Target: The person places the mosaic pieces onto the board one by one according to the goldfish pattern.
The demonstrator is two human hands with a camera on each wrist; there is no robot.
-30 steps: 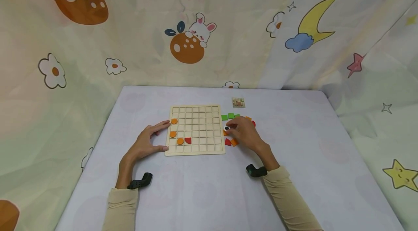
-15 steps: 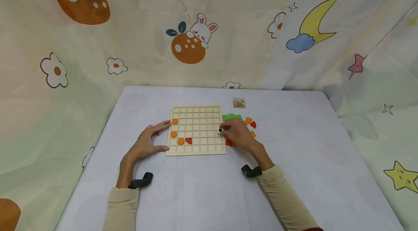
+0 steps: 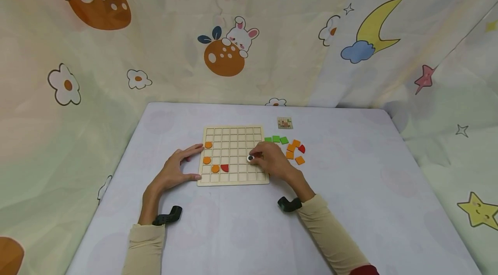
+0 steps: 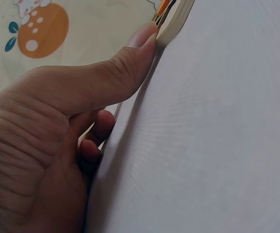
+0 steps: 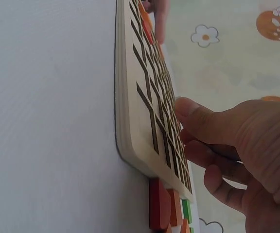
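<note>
Right hand: my right hand (image 3: 272,161) sits over the grid board's right side, fingertips pinching a small black-and-white round piece (image 3: 250,158).
Hidden: in the right wrist view I cannot see the piece at all; only curled fingers (image 5: 198,121) above the grid show.
Left hand: my left hand (image 3: 176,170) lies relaxed and flat on the table, holding nothing, thumb (image 4: 130,58) touching the board's left edge.
Board: the wooden grid board (image 3: 233,180) lies flat and square to me, no long axis to speak of.
Piece heading: the round piece is too small for me to tell any facing.
On board: three orange discs (image 3: 208,145) and a red quarter (image 3: 224,167) sit at left.
Farther right: loose green, orange and red tiles (image 3: 289,147) lie just beside the board.
Farthest: a small pattern card (image 3: 285,123), detail unreadable.
</note>
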